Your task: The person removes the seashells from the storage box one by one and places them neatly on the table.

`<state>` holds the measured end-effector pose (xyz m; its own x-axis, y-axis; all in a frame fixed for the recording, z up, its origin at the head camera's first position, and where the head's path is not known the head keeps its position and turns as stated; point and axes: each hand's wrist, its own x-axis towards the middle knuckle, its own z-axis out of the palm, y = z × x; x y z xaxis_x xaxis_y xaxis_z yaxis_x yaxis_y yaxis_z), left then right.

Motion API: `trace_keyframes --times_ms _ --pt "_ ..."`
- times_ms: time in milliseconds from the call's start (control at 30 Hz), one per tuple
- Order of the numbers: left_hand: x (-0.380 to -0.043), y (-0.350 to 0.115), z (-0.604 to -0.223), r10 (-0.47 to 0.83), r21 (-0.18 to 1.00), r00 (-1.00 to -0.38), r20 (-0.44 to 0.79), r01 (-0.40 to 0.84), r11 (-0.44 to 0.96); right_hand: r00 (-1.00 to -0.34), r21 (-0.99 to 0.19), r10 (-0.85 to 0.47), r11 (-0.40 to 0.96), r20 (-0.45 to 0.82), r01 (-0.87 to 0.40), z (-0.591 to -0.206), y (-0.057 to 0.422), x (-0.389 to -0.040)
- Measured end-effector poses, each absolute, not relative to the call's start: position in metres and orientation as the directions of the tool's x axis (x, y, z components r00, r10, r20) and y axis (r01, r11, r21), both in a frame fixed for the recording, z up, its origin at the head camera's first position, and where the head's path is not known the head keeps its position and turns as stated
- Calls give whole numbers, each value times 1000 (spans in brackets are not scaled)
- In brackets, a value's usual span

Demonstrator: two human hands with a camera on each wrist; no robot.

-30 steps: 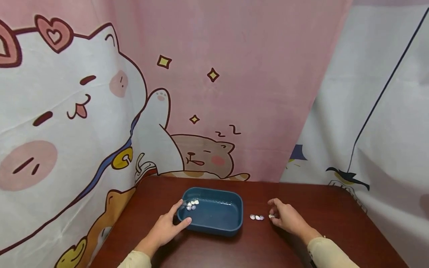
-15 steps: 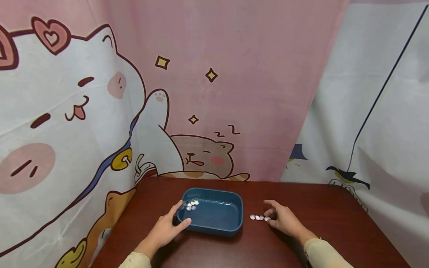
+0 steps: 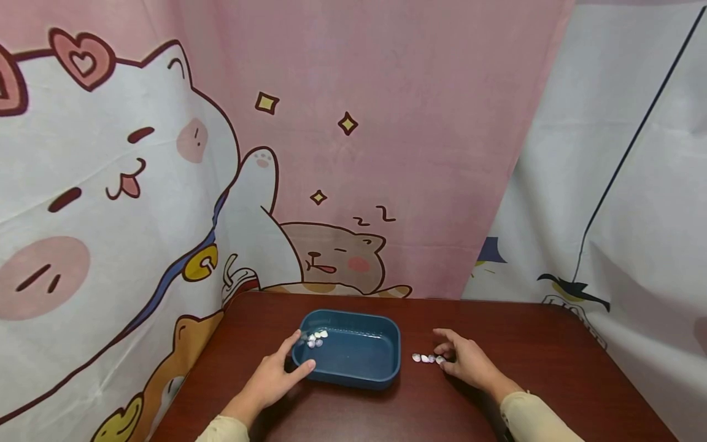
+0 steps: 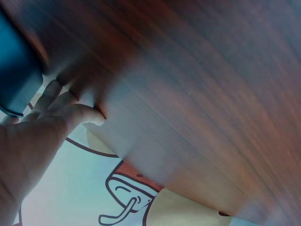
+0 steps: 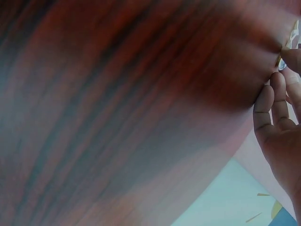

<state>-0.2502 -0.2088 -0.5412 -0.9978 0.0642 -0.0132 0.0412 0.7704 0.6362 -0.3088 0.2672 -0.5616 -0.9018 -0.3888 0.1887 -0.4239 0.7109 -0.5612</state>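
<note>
A blue rectangular tray stands on the table with several small pale shell-like pieces at its left end. At the tray's front left corner my left hand has thumb and index finger spread, touching the rim. In the left wrist view, its other fingers extend beside the tray wall. Right of the tray lies a short row of similar pieces. My right hand pinches the piece at the row's right end between thumb and finger. In the right wrist view, my fingers partly hide the pieces.
The reddish-brown wooden table runs back to a cartoon-printed cloth. More printed cloth hangs along the right side. A pale sleeve covers my right forearm.
My right hand has moved left, bringing its piece from a gap away to the right end of the row. The left hand and the tray have stayed in place.
</note>
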Motion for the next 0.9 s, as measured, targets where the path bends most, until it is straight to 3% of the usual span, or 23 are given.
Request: trace_keyframes --times_ms 433,633,733,900 --pt "-250 -209 -541 69 634 -998 -3 52 771 -912 -566 -374 720 170 -401 -557 268 -309" --pt "-251 -210 -540 70 637 -998 1 54 769 -964 -722 -154 639 218 -266 -517 246 -318" --pt "-252 -210 -540 66 635 -998 -6 47 771 -950 -741 -104 602 295 -296 -487 210 -323" --pt "-251 -209 -539 70 637 -997 -16 44 769 -906 -645 -333 638 259 -419 -461 120 -319"
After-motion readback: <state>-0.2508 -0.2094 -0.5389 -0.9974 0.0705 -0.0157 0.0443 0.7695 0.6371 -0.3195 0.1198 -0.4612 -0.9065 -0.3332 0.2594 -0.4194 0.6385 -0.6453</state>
